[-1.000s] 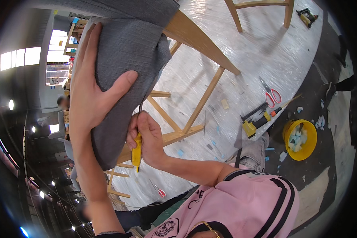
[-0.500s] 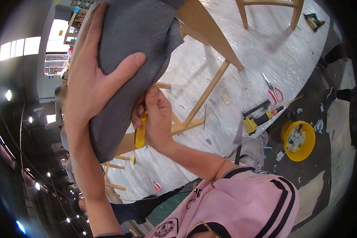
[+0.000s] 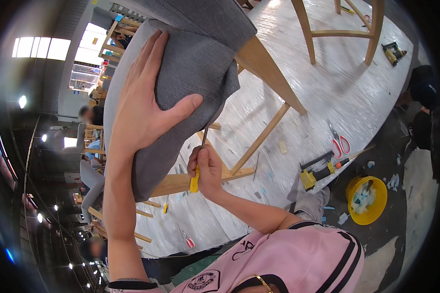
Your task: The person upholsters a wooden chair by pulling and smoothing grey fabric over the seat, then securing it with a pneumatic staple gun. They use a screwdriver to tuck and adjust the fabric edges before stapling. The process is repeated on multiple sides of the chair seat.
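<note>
The left hand (image 3: 146,105) lies spread flat on the grey chair cushion (image 3: 190,63), hiding the fabric beneath. The right hand (image 3: 208,168), at five o'clock from it, is clenched around a yellow-handled tool (image 3: 195,179) whose tip disappears under the cushion edge. Red scissors (image 3: 338,141) lie at three o'clock on the wrapped table (image 3: 337,93).

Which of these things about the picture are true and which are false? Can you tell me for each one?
1. The left hand lies flat on the grey fabric seat cushion. True.
2. The right hand grips a yellow-handled tool with a thin metal shaft. True.
3. The round yellow bucket stands on the table. False: it sits on the dark floor beside the plastic-wrapped worktable.
4. The red-handled scissors are in the right hand. False: they lie on the worktable, apart from both hands.
5. The tool's metal tip points up toward the edge of the cushion. True.
</note>
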`<state>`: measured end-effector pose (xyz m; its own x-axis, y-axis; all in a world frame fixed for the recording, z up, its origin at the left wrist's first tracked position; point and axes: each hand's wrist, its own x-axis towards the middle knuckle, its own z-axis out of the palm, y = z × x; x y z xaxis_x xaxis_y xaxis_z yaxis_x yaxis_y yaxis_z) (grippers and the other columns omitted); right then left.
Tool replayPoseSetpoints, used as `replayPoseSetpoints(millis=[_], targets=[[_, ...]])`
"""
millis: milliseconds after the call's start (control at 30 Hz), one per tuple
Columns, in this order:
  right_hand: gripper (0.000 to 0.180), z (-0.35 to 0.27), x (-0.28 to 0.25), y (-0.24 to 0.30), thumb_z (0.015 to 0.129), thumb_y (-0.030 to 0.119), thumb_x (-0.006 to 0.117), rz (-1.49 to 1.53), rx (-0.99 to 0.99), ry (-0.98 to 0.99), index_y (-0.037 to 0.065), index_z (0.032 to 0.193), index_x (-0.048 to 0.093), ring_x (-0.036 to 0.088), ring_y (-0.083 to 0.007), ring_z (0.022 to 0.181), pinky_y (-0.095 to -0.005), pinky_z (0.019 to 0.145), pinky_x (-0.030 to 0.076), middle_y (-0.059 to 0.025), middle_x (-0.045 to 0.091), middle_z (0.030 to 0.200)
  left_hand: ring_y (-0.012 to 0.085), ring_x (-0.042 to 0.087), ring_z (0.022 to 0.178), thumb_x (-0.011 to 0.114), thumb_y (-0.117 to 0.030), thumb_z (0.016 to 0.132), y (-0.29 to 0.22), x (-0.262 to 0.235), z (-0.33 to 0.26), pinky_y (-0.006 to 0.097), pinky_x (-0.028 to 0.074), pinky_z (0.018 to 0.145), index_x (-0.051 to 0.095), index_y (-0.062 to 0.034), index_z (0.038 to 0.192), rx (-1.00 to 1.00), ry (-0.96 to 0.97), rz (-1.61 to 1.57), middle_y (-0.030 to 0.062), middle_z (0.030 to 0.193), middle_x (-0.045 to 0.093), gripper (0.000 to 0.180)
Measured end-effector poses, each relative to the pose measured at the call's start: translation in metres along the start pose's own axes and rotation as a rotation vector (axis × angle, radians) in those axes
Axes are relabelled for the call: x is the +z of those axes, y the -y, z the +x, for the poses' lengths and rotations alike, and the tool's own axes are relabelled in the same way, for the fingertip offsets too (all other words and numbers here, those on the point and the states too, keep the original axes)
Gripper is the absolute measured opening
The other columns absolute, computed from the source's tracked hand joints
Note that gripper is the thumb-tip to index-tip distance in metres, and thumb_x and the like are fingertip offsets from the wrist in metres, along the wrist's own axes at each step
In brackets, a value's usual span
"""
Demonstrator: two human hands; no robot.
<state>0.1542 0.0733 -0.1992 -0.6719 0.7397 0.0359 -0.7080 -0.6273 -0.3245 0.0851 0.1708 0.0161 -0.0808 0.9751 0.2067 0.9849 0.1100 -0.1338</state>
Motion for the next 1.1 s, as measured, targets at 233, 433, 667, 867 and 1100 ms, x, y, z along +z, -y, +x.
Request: replayPoseSetpoints(millis=[233,433,667,867,1100], targets=[[0.036,0.006,-0.043,0.012,0.112,0.033,0.048,-0.108,0.007,0.024,0.002,0.094,0.056,0.047,-0.0066,0.059,-0.0246,0.056,0.040,-0.0013,0.052,0.075,0.0425,0.040,0.147,0.083,-0.049,0.075,0.000,0.001,-0.001,0.047,0.034,0.120,0.036,0.0026,0.157,0.007,-0.023,-0.032,0.0271,0.159,0.040,0.108],[0.033,-0.024,-0.180,0.054,0.105,0.024,0.059,-0.580,0.184,-0.126,0.010,0.075,0.057,0.046,-0.0093,0.053,-0.0276,0.049,0.039,0.0006,0.053,0.067,0.0335,0.044,0.147,0.071,-0.052,0.088,0.040,-0.016,-0.007,0.042,0.031,0.122,0.046,-0.0083,0.157,-0.085,0.016,-0.465,0.0180,0.159,0.046,0.085],[0.039,0.086,0.002,0.301,0.108,0.038,0.039,0.004,-0.884,0.650,0.013,0.079,0.046,0.033,-0.0111,0.043,-0.0322,0.049,0.031,-0.0006,0.038,0.068,0.0368,0.047,0.143,0.045,-0.055,0.104,0.000,-0.034,-0.001,0.038,0.034,0.120,0.049,-0.0034,0.152,-0.245,0.018,-0.034,0.0235,0.151,0.052,0.070],[0.038,0.126,0.045,0.296,0.107,0.027,0.044,-0.323,-0.890,0.758,0.009,0.074,0.053,0.046,-0.0161,0.046,-0.0334,0.053,0.044,-0.0057,0.054,0.065,0.0336,0.047,0.143,0.049,-0.054,0.103,0.003,-0.039,-0.001,0.039,0.035,0.119,0.051,-0.0036,0.150,-0.259,0.027,-0.104,0.0228,0.152,0.052,0.069],[0.038,0.129,0.045,0.263,0.108,0.033,0.042,-0.163,-0.763,0.775,0.012,0.076,0.045,0.028,-0.0094,0.043,-0.0298,0.048,0.031,0.0001,0.039,0.066,0.0313,0.052,0.141,0.053,-0.052,0.104,0.057,0.006,-0.010,0.042,0.036,0.119,0.058,-0.0145,0.148,-0.164,-0.139,-0.231,0.0128,0.151,0.057,0.058]])
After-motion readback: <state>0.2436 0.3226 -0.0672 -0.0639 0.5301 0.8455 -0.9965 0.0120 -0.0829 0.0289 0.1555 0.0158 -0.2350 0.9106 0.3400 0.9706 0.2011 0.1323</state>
